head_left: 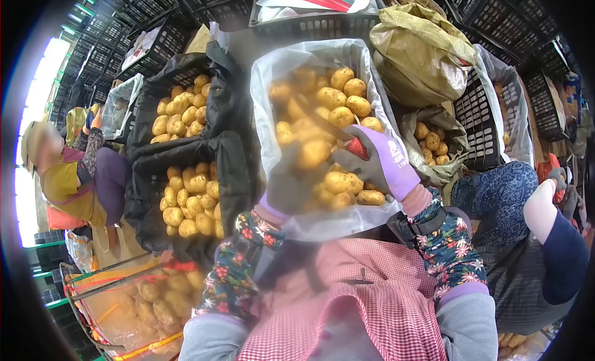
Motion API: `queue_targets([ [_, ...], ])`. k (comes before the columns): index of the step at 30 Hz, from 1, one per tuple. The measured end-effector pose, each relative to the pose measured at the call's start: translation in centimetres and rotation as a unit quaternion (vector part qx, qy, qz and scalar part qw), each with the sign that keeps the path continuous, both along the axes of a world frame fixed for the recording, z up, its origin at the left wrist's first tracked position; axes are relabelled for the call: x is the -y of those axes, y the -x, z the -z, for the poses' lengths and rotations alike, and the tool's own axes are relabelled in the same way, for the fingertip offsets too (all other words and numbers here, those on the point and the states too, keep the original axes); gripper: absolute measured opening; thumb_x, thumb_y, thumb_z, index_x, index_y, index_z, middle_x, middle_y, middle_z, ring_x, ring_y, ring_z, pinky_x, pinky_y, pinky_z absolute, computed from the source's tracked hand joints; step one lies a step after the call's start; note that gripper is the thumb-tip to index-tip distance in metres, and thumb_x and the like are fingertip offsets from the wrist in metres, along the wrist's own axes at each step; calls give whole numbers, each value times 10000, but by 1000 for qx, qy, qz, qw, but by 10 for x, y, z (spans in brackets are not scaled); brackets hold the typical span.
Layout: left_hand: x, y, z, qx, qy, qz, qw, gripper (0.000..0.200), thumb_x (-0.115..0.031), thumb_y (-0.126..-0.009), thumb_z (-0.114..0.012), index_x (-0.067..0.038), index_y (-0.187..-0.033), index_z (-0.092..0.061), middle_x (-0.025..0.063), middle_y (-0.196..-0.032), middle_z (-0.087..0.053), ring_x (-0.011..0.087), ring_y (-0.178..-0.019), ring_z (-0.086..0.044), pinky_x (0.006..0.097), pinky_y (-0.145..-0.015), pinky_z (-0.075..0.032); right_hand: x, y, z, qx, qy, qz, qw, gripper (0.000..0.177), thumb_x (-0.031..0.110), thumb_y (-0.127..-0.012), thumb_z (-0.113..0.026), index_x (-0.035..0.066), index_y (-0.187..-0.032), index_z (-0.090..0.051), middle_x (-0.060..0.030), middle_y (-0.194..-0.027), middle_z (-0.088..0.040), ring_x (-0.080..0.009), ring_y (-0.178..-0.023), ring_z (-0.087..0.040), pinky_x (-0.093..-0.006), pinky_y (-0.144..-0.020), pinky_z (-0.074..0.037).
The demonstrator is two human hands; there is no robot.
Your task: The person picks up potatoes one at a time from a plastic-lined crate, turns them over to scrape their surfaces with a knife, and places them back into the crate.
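Observation:
A crate lined with clear plastic stands in front of me, full of potatoes. Over its lower left part is my left hand, in a dark-palmed glove, its fingers around a potato. My right hand, in a purple and grey glove, is closed on the red handle of a knife. The blade points up and left across the potatoes and looks blurred.
Two black-lined crates of potatoes stand at the left, beyond them a seated person. A green sack and another potato bag are at the right, near a co-worker's patterned leg. Bagged potatoes lie lower left.

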State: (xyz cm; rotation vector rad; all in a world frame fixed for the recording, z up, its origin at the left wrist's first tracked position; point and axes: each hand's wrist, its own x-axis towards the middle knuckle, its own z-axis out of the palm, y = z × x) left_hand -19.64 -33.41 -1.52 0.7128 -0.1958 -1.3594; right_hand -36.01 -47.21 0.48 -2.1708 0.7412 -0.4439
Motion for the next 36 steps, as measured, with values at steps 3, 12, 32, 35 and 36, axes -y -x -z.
queue_targets([
  [3,-3,-5,-1,-161,90,118,976,507,-412,-1038,-447,-35,-1375,-475,118,-1360,-547,213,-1217,-573,334,-934,-539,-13,-5,-20,16,-118,-5,993,516,245,-866,-743,40,-1299,-554,-54,-958,-656,-106,-737,-580,-299,-663,-491],
  [12,1,8,-11,269,10,121,955,661,-309,-965,-584,-82,-1501,-271,105,-1426,-438,227,-1280,-500,384,-1066,-437,3,-6,-3,106,-604,-39,789,314,431,-946,-602,129,-1026,-634,57,-795,-551,-47,-657,-444,-218,-575,-345],
  [32,5,8,18,672,-13,-40,740,879,133,-691,-782,-48,-1448,-373,98,-1362,-490,190,-1223,-519,300,-960,-512,-11,-12,-13,7,-139,22,990,467,490,-856,-686,37,-957,-637,-132,-816,-664,-270,-748,-632,-373,-707,-502],
  [35,2,13,25,604,-32,-18,796,862,83,-696,-815,-41,-1435,-388,101,-1345,-499,181,-1192,-535,306,-951,-510,-10,-9,-12,-11,-173,52,983,473,504,-867,-662,33,-907,-635,-110,-803,-662,-233,-715,-620,-359,-682,-491],
  [36,2,14,25,618,-23,-18,785,864,77,-691,-824,-41,-1431,-393,101,-1338,-503,177,-1180,-541,309,-949,-511,-10,-9,-13,-19,-183,65,981,475,508,-871,-655,34,-894,-635,-98,-798,-662,-216,-706,-617,-352,-672,-488],
])
